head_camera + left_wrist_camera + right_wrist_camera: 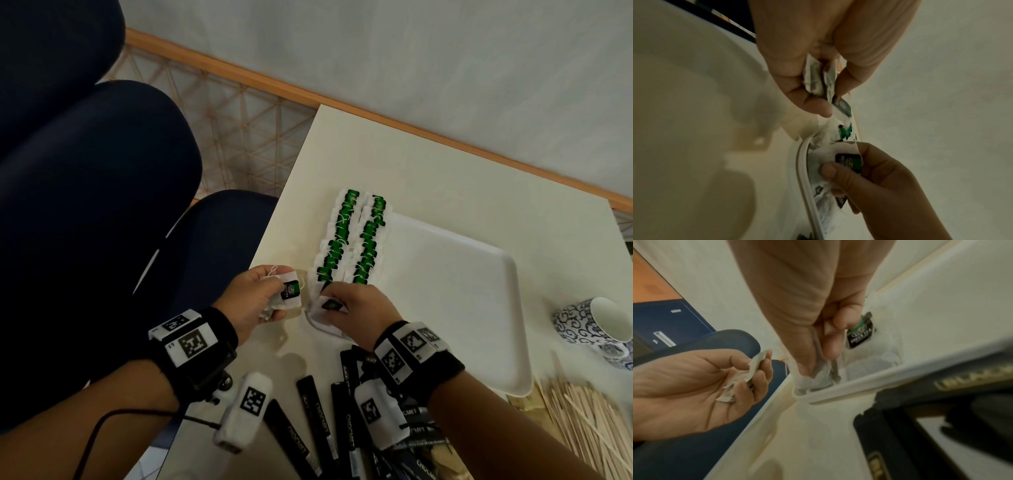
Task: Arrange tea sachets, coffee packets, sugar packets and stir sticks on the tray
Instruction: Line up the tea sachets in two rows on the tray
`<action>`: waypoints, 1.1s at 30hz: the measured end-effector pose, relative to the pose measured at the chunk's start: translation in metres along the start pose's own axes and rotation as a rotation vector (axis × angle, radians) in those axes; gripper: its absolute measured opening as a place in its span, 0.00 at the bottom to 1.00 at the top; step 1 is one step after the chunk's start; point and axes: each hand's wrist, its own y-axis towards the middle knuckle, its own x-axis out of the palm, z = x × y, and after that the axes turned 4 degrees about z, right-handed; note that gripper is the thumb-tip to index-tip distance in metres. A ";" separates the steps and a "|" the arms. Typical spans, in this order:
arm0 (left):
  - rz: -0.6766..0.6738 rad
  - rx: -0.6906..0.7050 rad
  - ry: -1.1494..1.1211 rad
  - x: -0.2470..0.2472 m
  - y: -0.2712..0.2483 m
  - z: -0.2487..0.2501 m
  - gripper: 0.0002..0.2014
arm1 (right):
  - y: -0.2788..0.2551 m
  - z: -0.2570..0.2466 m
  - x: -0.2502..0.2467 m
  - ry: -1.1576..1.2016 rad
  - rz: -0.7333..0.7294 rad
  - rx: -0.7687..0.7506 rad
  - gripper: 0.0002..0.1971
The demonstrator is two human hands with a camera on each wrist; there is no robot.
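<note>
A white tray (462, 291) lies on the table and carries two rows of tea sachets (346, 240) with green tags along its left side. My right hand (334, 301) pinches one more tea sachet (323, 310) at the near end of the rows, low over the tray's near left corner (859, 389). Its dark tag (860, 335) shows beside my thumb. My left hand (277, 296) hovers just left of the tray and grips a small bunch of tea sachets (818, 78). Black coffee packets (315, 411) lie under my wrists.
Wooden stir sticks (589, 418) are piled at the right front of the table. A blue patterned cup (589, 322) lies on its side to the right of the tray. Dark blue chairs (102, 205) stand left of the table. The tray's right part is bare.
</note>
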 end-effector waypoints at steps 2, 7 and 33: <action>-0.004 -0.004 -0.011 0.001 -0.001 0.000 0.10 | -0.003 -0.002 0.000 -0.021 -0.046 -0.001 0.09; -0.044 -0.017 -0.011 0.004 -0.003 -0.003 0.15 | -0.001 -0.005 0.005 -0.110 0.002 -0.004 0.11; -0.132 0.080 0.073 0.027 -0.022 -0.009 0.03 | -0.019 -0.011 -0.024 0.550 0.158 0.206 0.16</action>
